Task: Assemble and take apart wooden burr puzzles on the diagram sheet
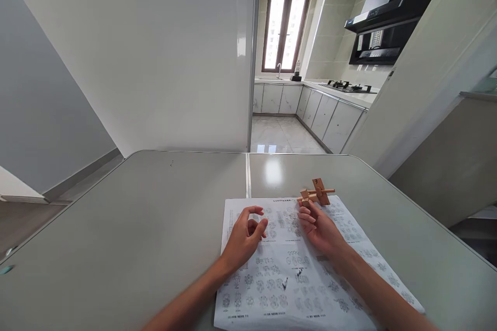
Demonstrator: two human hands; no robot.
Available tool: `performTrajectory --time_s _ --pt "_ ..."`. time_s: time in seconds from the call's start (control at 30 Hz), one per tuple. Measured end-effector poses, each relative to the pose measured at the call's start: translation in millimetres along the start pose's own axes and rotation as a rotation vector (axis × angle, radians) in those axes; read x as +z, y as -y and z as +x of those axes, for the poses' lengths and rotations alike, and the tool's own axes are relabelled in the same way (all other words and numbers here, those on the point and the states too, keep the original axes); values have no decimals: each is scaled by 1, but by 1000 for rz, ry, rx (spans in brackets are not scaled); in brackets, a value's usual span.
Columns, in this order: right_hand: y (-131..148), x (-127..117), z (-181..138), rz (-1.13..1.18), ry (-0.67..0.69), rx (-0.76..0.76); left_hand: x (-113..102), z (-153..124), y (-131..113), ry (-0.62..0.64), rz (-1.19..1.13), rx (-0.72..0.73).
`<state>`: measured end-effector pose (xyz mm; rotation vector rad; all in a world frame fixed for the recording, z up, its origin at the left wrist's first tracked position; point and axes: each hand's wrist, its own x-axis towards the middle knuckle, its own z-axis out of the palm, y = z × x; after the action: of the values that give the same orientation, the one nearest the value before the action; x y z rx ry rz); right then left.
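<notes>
My right hand [319,227] has its fingers closed on a small wooden puzzle [319,192] made of interlocking pieces. One flat piece of it bears a dark mark, and a thin rod sticks out to the right. Left of it, my left hand [247,232] hovers over the paper, fingers curved and thumb apart, with nothing in it. Beneath both hands lies a large white instruction sheet [272,289] printed with rows of small diagrams and short lines of text. Two dark check-like marks show near its lower middle.
The grey table [155,227] has a seam [247,176] across its far half. A small teal object [6,270] is at the far left edge. Beyond stand a white sliding door [186,62] and a kitchen with counters [326,114], a gas hob [349,87] and a range hood [388,13].
</notes>
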<state>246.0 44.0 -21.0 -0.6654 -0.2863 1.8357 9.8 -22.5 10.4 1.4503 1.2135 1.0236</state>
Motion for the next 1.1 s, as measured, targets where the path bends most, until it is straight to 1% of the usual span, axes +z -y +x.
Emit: performTrajectory --time_s 0.23,0.37,0.5,0.67,0.8,0.93,1.1 --pt "1 8 -5 54 -34 41 0 0 -2 3 4 -9" --pt "-3 10 -7 -58 -5 78 1 1 -2 -1 18 -14" --pt "-7 16 -14 -249 55 86 0 1 0 -10 40 -2" --pt "-15 32 -30 -731 206 24 1 0 -3 -1 61 7" --pt "-26 37 -38 -1069 348 -69 0 -1 -8 -5 77 7" --pt "-33 36 -40 -1233 387 -181 -1 0 -8 4 105 7" --pt "-36 32 -39 -1311 396 -284 -2 1 -9 44 123 30"
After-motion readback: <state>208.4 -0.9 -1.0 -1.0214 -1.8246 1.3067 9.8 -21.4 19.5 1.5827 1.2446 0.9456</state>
